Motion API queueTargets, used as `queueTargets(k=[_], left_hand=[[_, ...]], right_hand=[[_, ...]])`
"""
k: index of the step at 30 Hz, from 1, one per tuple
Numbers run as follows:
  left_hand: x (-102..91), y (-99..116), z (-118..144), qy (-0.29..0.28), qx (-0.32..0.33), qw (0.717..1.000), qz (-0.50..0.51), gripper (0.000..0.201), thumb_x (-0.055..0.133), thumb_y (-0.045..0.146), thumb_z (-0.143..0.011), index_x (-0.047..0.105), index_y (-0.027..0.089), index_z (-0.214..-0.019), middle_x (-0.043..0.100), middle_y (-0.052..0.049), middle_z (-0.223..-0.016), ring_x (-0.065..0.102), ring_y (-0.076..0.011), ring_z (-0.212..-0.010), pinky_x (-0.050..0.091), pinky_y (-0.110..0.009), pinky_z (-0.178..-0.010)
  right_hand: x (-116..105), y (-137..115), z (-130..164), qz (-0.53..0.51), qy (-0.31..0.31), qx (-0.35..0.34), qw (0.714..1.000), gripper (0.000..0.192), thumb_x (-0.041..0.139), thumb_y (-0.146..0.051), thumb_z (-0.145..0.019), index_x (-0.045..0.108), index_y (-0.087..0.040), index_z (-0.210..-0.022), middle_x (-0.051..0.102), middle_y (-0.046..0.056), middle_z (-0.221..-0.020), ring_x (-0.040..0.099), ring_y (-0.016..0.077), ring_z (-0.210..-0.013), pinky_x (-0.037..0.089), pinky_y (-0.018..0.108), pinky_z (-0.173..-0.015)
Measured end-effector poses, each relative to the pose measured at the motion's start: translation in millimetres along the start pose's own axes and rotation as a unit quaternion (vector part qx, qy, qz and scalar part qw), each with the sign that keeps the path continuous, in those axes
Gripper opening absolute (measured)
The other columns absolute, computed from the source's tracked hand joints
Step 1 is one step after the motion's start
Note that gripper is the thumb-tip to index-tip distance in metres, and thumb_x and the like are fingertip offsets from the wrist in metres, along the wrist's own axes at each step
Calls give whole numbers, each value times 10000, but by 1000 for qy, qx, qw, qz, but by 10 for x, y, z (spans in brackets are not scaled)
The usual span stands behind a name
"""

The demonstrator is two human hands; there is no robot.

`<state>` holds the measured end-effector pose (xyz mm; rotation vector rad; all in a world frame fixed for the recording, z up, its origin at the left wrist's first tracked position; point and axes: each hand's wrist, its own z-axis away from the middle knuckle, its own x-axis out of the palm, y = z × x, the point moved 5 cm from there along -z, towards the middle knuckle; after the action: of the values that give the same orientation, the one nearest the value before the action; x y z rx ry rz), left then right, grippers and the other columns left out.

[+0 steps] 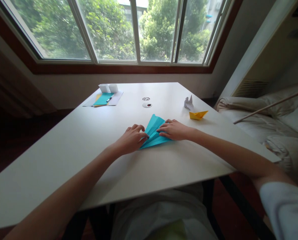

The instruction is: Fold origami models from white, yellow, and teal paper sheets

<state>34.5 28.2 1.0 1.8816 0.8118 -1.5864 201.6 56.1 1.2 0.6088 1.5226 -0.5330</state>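
Observation:
A bright blue folded paper (152, 131), roughly triangular with crease lines, lies on the white table in front of me. At its left edge is my left hand (132, 138), its fingers curled and the thumb and index finger closed on the paper. My right hand (175, 129) rests over the paper's right side, with its fingers stretched out and laid on the surface. Part of the right edge is hidden under that hand.
A yellow paper boat (198, 115) and a white folded paper figure (188, 102) stand to the right. Back left are coloured sheets (103, 99), a pen (109, 99) and two white paper boxes (108, 88). Round inserts (147, 105) sit in the white tabletop (74, 143).

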Motion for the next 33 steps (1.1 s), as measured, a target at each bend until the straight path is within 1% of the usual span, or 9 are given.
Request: queueTargets(k=[4, 8, 11, 14, 17, 20, 28, 31, 33], left_hand=[[30, 46, 6, -2, 33, 999, 21, 285, 371, 305, -901, 637, 262, -993, 542, -54, -1194, 456, -233, -1131, 356, -412, -918], [74, 119, 9, -22, 42, 998, 30, 270, 393, 318, -888, 564, 227, -1077, 566, -54, -1201, 507, -203, -1103, 335, -391, -947], [94, 183, 3, -14, 8, 1000, 9, 283, 416, 365, -876, 547, 214, -1077, 597, -64, -1133, 546, -220, -1031, 366, -398, -890], [109, 261, -4, 15, -38, 999, -14, 314, 432, 432, -861, 558, 204, -1036, 611, -76, -1071, 548, -251, -997, 380, -410, -844], [127, 327, -5, 38, -69, 997, -20, 334, 442, 448, -851, 552, 195, -1039, 620, -85, -1044, 548, -260, -984, 378, -413, -841], [128, 355, 6, 55, -72, 996, -12, 360, 450, 434, -849, 519, 210, -1122, 629, -77, -1042, 553, -253, -979, 376, -412, -857], [135, 354, 25, 52, -25, 998, -4, 332, 392, 432, -880, 608, 288, -1086, 611, -50, -1111, 554, -245, -983, 386, -408, -845], [140, 370, 17, 54, -12, 998, 7, 339, 400, 437, -876, 612, 291, -1097, 605, -56, -1128, 550, -243, -1002, 380, -413, -866], [142, 386, 13, 52, -3, 999, 15, 336, 402, 433, -876, 614, 291, -1096, 599, -56, -1141, 547, -240, -1013, 379, -410, -873]], right_hand=[[78, 118, -124, -32, -3, -3, 999, 432, 293, -490, -902, 507, -337, -1244, 495, 107, -1235, 498, 272, -1054, 350, 441, -879], [116, 155, -125, -47, -9, -10, 999, 464, 295, -499, -898, 461, -309, -1288, 512, 110, -1208, 504, 270, -1043, 337, 472, -901], [62, 173, -19, -58, 38, -25, 997, 432, 330, -428, -907, 472, -270, -1283, 511, 113, -1215, 475, 259, -1075, 328, 466, -932], [7, 215, 136, -93, 84, -42, 991, 394, 342, -262, -907, 468, -280, -1281, 500, 95, -1221, 433, 228, -1121, 328, 445, -958], [18, 226, 251, -107, 92, -70, 988, 495, 380, -116, -844, 447, -320, -1290, 462, 70, -1276, 371, 218, -1193, 311, 450, -986], [65, 179, 275, -92, 88, -92, 988, 539, 395, -70, -808, 465, -332, -1274, 448, 62, -1306, 346, 218, -1217, 299, 453, -1000], [105, 79, 241, -55, 91, -84, 991, 362, 428, -125, -823, 592, -270, -1111, 497, 69, -1250, 363, 235, -1202, 286, 442, -1006], [61, 127, 249, -62, 127, -48, 989, 311, 485, -189, -813, 577, -259, -1102, 478, 75, -1264, 349, 255, -1206, 283, 453, -1002], [28, 181, 249, -82, 171, -3, 982, 394, 542, -270, -795, 500, -232, -1185, 443, 101, -1292, 349, 263, -1203, 297, 452, -992]])
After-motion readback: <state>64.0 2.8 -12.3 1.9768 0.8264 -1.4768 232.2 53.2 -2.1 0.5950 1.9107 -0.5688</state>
